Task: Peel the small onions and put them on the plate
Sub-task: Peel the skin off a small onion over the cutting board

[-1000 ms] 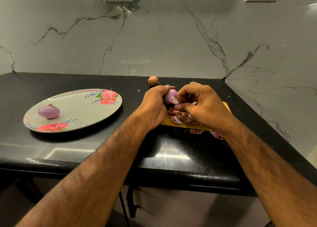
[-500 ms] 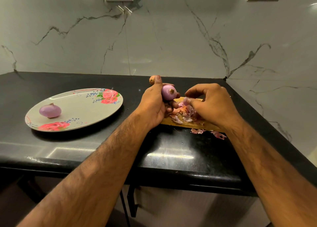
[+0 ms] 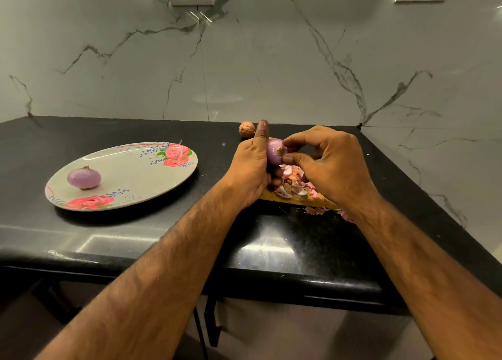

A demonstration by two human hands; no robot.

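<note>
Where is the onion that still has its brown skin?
In the head view, the unpeeled onion lies on the counter near the back wall, just behind the thumb of the left hand.

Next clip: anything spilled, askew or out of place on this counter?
Only a small thing: a few onion skins lie off the wooden board, on the black counter at the board's near edge. The other skins are on the board. The plate sits flat with one peeled onion on it.
</note>
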